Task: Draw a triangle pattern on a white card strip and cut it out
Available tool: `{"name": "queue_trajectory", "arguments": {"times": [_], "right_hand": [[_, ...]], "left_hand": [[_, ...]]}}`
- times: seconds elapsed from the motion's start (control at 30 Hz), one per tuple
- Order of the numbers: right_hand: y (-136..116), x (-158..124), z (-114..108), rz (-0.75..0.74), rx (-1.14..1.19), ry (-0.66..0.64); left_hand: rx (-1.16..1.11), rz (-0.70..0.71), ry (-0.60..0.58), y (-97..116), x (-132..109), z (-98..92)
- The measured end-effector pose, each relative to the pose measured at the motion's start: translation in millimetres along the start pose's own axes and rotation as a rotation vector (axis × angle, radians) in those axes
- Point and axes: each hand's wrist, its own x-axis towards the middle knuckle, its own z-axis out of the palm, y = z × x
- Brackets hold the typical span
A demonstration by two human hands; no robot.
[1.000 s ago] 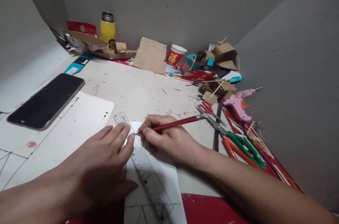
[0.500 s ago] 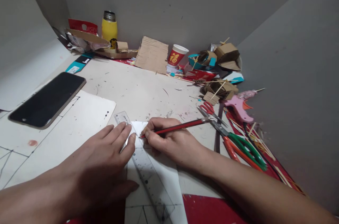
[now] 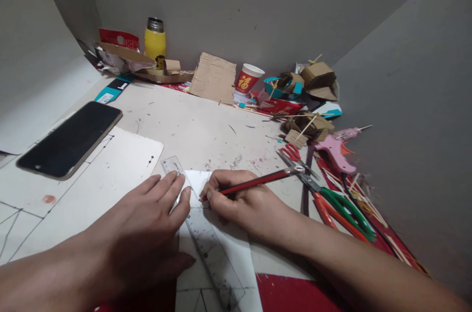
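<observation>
A clear plastic ruler [image 3: 208,248] lies slanted across a white sheet of paper [image 3: 238,248] that has pencil lines on its near part. My left hand [image 3: 147,218] rests flat on the ruler's upper end, fingers stretched over it and thumb apart. In my right hand [image 3: 239,196] a red and black pencil [image 3: 258,181] is pinched close to its point. The pencil's tip meets the paper by the ruler's right edge, partly hidden by my fingers.
A phone [image 3: 70,140] lies on another drawn-on sheet [image 3: 136,154] at left. Green-and-orange scissors [image 3: 339,208], small red scissors [image 3: 291,151] and a pink glue gun [image 3: 335,147] lie right. Along the back stand a yellow bottle [image 3: 155,44], cardboard [image 3: 213,78] and a paper cup [image 3: 248,79].
My right hand and the pencil tip have slid slightly toward me along the ruler's edge. The left hand and ruler keep their place; the whole view has shifted a little.
</observation>
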Motion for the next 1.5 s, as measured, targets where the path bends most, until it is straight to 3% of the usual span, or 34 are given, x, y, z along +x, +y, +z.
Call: {"name": "queue_trajectory", "arguments": {"times": [0.57, 0.97, 1.23, 1.5], "right_hand": [[-6, -4, -4, 0.06, 0.012, -0.07], [-6, -3, -3, 0.139, 0.082, -0.057], [-1, 3, -4, 0.25, 0.314, 0.006], [2, 8, -4, 0.22, 0.421, 0.073]], "left_hand": [[-0.018, -0.025, -0.065, 1, -1, -1.0], [-0.028, -0.014, -0.035, 0, 0, -1.7], [0.011, 0.004, 0.042, 0, -1, 2.0], [0.001, 0.009, 0.115, -3, -6, 11.7]]}}
